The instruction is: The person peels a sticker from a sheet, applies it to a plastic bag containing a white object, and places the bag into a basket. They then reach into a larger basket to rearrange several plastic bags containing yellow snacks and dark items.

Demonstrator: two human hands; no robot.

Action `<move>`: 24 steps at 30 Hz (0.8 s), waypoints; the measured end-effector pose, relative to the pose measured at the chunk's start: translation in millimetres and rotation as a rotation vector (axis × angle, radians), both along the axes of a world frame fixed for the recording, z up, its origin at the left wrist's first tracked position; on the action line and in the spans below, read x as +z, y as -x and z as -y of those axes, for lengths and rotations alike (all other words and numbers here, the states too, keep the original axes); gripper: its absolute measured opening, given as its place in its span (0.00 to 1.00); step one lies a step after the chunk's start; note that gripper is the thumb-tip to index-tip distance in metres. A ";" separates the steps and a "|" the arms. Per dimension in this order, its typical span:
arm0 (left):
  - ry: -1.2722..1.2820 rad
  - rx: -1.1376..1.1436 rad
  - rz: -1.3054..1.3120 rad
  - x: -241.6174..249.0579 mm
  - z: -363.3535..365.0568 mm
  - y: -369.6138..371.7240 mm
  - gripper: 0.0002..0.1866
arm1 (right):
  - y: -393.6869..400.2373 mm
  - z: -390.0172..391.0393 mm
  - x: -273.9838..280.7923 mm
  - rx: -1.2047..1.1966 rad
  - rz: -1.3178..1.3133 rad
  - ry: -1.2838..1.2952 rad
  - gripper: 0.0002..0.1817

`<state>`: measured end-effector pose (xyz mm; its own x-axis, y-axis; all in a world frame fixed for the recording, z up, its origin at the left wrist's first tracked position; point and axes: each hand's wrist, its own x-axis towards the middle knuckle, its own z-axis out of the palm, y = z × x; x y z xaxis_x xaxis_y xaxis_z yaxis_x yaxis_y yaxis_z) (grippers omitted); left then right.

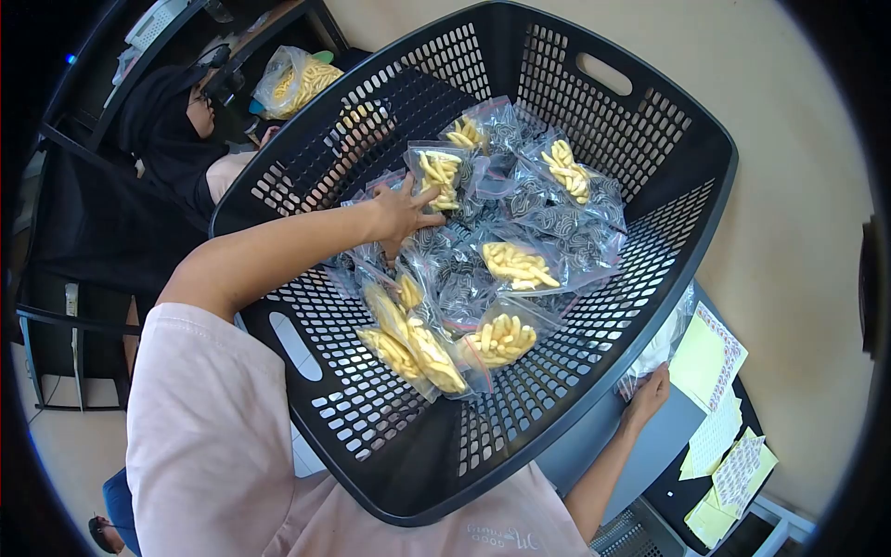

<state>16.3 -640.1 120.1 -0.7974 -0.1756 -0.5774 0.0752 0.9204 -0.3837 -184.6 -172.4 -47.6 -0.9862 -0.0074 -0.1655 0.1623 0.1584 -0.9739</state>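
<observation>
My left hand [406,212] reaches down inside a large black plastic basket [501,487], fingers spread. Its fingertips touch a small zip bag of pale yellow finger-shaped pieces [440,176]. Around it lie several clear zip bags with dark, striped-looking contents [529,200]. More bags of yellow pieces lie among them, such as one on the right [520,266] and a cluster near the front [408,339]. Outside the basket, at its lower right, my right hand [649,397] grips the edge of a clear plastic bag with something white inside [661,348].
Yellow and printed paper sheets [707,357] lie on a dark surface at right, near a grey surface [654,450]. Another person [172,139] in black sits at left, near a big bag of yellow pieces [302,82]. Someone else [116,511] is at lower left.
</observation>
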 end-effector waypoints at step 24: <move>-0.699 0.143 0.234 -43.5 -15.9 49.6 0.40 | -3.1 1.3 12.3 -0.030 0.058 -0.036 0.17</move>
